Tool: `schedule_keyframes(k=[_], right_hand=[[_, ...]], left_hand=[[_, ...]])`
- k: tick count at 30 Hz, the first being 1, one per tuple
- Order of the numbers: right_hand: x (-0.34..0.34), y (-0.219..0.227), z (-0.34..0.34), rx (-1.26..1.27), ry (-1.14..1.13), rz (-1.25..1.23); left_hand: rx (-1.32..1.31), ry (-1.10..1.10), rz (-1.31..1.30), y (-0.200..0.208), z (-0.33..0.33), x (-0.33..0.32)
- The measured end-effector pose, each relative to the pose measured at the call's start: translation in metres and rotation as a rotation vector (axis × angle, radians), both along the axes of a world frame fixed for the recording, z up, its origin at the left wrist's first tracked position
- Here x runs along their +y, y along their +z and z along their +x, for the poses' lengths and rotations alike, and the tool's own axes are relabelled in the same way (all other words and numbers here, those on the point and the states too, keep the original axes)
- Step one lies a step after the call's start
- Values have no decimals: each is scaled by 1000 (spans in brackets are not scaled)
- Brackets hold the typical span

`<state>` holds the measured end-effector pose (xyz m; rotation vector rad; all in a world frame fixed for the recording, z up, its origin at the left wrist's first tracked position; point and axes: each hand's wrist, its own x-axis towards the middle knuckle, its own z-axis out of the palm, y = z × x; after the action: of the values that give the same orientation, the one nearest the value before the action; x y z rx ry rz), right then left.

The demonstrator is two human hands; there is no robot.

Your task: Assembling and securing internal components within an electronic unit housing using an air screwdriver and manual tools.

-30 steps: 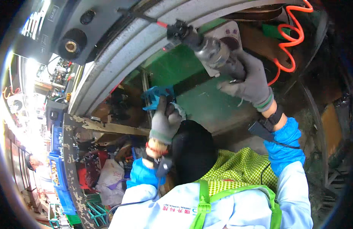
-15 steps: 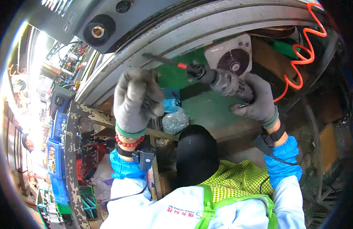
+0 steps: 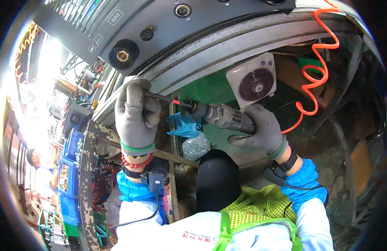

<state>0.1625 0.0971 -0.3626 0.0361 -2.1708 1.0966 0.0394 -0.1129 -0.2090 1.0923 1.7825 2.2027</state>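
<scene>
My right hand (image 3: 264,129), in a grey glove, is wrapped around the rear of a dark power screwdriver (image 3: 227,118). A long bit (image 3: 162,97) with a red band points left from the screwdriver. The bit's tip meets the curled fingers of my left hand (image 3: 137,111), also gloved in grey. Those fingers are closed, and whatever they pinch at the tip is hidden. Beyond my left hand stands a dark grey machine housing (image 3: 160,46) with a round black fitting (image 3: 123,55) that has a brass centre.
An orange coiled hose (image 3: 314,83) hangs at the right. A white box fan (image 3: 254,79) stands on the green floor. Below my hands lie a blue plastic bag (image 3: 185,125) and a clear bag of small parts (image 3: 196,146). Blue bins (image 3: 68,180) line the left; a person sits beyond.
The screwdriver has moved left and down with my right hand, bringing its bit to my left fingers. My left hand has shifted slightly left. The view has turned, showing more of the housing.
</scene>
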Motion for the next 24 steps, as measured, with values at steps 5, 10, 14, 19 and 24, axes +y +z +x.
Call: schedule_keyframes(k=[5, 10, 14, 19, 24], right_hand=[[-17, 6, 2, 20, 127, -213], [-38, 5, -7, 20, 251, -450], [-38, 23, -16, 8, 174, -528], [-35, 19, -32, 101, 170, -574], [-36, 22, -41, 162, 112, -559]], left_hand=[[156, 185, -68, 25, 13, -8], [436, 514, -139, 41, 27, 16], [657, 600, 140, 68, -27, -24], [515, 367, 20, 77, -71, -17], [597, 390, -79, 60, -96, -13]])
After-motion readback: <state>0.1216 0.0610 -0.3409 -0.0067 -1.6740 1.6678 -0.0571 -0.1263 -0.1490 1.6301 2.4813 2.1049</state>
